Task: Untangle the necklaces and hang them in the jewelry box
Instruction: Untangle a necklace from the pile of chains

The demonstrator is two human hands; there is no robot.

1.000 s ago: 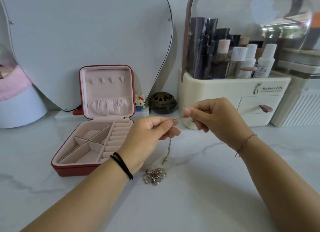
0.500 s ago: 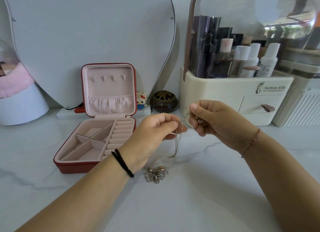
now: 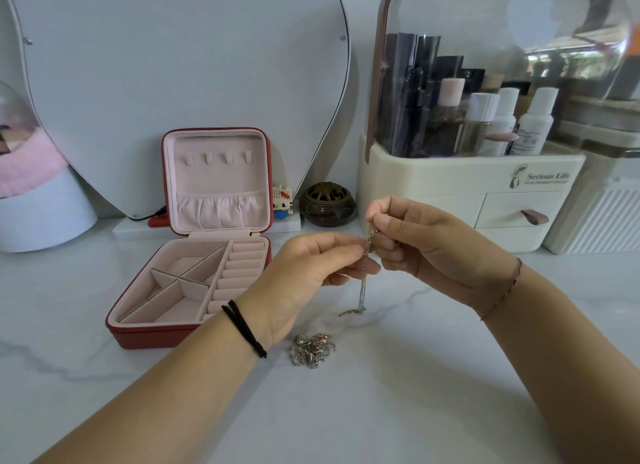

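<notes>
Necklaces, 2 lots, neither yet hung. Jewelry box [image 3: 145,335], red, lid upright, left rear of worktop [image 3: 381,411]: 4 hook tabs [image 3: 217,157] in the lid bare, gathered pocket [image 3: 221,209] below them flat, divided tray and ring rolls in the base showing no jewellery. Left grip [image 3: 304,276] pinching 1 fine chain [image 3: 362,287] between thumb and forefinger. Tangled heap [image 3: 311,351] of the remaining necklaces lying on the worktop just beside the left wrist, touched by neither hand. Chain hanging doubled from the 2 grips, lower end at or just above the worktop; cannot tell which. Right grip [image 3: 426,242] pinching the chain's top end, small links showing at the fingertips. Change over 1 second: right grip has closed in from a short stretched span to nearly meet the left, and the chain now drops as 1 straight strand; judged 1 necklace freed and ready for a hook, heap pending. Cosmetics organiser [image 3: 450,179], right rear: bottles [image 3: 505,124] and dark tubes under a clear hood, drawer [image 3: 512,209] closed.
</notes>
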